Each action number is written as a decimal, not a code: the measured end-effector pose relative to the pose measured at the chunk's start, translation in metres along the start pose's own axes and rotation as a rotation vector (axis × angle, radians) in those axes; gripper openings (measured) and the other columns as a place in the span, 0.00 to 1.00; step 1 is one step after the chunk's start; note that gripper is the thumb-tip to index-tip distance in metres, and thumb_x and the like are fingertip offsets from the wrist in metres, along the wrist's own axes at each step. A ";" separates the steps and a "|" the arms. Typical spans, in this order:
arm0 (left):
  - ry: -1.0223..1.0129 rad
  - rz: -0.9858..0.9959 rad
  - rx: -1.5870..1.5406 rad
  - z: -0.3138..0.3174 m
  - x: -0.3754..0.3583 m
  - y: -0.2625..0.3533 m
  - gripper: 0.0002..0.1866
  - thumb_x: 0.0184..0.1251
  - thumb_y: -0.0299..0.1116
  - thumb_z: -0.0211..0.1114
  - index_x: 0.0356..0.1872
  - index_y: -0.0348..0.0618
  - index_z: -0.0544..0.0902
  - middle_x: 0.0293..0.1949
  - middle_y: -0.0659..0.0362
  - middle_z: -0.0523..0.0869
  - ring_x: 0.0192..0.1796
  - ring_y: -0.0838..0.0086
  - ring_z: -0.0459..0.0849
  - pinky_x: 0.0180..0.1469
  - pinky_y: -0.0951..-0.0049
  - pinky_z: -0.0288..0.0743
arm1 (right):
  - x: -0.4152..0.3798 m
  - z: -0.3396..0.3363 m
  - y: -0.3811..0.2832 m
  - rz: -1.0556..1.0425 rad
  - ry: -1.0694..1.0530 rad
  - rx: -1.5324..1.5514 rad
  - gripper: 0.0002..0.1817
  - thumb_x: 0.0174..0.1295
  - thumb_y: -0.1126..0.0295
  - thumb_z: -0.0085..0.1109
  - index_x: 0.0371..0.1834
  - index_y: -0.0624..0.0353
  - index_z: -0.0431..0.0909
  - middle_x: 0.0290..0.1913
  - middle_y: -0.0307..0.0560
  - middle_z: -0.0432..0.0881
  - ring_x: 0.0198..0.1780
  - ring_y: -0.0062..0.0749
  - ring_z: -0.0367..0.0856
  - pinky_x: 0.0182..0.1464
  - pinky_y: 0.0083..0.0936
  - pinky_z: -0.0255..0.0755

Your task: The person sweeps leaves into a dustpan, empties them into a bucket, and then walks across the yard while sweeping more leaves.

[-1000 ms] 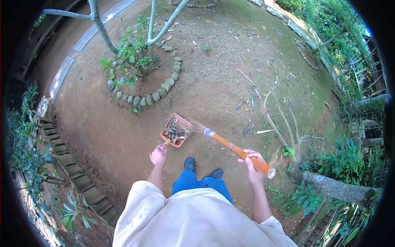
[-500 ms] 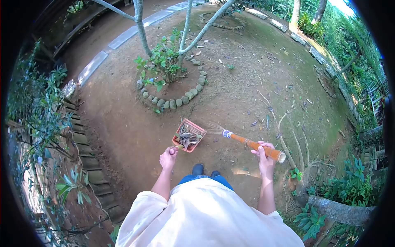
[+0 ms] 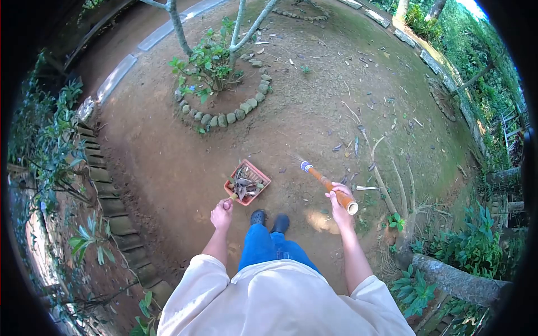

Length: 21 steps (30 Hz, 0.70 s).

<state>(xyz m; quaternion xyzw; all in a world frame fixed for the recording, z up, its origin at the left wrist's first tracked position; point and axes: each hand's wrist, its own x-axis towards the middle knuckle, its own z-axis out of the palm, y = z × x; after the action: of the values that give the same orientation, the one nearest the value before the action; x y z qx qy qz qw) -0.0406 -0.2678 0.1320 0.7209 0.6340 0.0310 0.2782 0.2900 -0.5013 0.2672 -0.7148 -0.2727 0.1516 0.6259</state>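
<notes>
My left hand (image 3: 222, 213) is closed round the short handle of a reddish dustpan (image 3: 263, 190). Dry leaves and twigs (image 3: 244, 185) lie heaped inside it. My right hand (image 3: 339, 203) grips a broom (image 3: 324, 180) by its thick orange-brown handle, whose hollow end faces up toward me. A white and purple binding (image 3: 306, 166) rings the broom's far end. Its thin bristles are faint and point left, a short way right of the dustpan. Below both hands, my dark shoes (image 3: 269, 220) stand on bare soil.
A ring of stones (image 3: 231, 117) surrounds a leafy shrub and pale trunks ahead. Fallen leaves (image 3: 353, 148) and long roots (image 3: 381, 179) lie to the right. Edging tiles (image 3: 115, 207) run along the left, with plants beyond. A thick log (image 3: 459, 280) lies at lower right.
The dustpan and broom have shifted slightly left in view, the broom's handle now pointing more steeply toward me. The broom's bristles are farther from the dustpan. More of my legs shows.
</notes>
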 end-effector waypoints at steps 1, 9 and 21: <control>-0.006 -0.008 0.003 0.007 -0.002 0.000 0.16 0.60 0.46 0.70 0.50 0.64 0.87 0.43 0.55 0.90 0.47 0.55 0.87 0.56 0.56 0.77 | 0.000 -0.004 0.010 -0.053 -0.048 -0.066 0.08 0.66 0.85 0.58 0.44 0.63 0.76 0.57 0.51 0.76 0.56 0.35 0.80 0.51 0.30 0.87; -0.094 -0.123 0.035 0.058 -0.008 -0.007 0.17 0.60 0.48 0.70 0.51 0.67 0.86 0.42 0.55 0.90 0.48 0.55 0.88 0.56 0.55 0.79 | -0.019 0.005 0.047 -0.088 -0.070 -0.169 0.09 0.64 0.86 0.60 0.43 0.62 0.77 0.57 0.51 0.79 0.55 0.34 0.80 0.53 0.32 0.85; -0.111 -0.158 -0.008 0.066 -0.009 -0.010 0.21 0.55 0.45 0.76 0.52 0.68 0.86 0.43 0.54 0.90 0.48 0.55 0.88 0.54 0.56 0.80 | -0.052 -0.006 -0.014 0.226 -0.069 0.182 0.07 0.67 0.83 0.55 0.46 0.62 0.74 0.59 0.55 0.76 0.58 0.41 0.81 0.54 0.35 0.86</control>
<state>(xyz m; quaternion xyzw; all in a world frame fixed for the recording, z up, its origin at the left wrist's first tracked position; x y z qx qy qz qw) -0.0252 -0.2995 0.0746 0.6680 0.6724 -0.0284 0.3174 0.2489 -0.5351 0.2752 -0.6755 -0.1971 0.2695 0.6575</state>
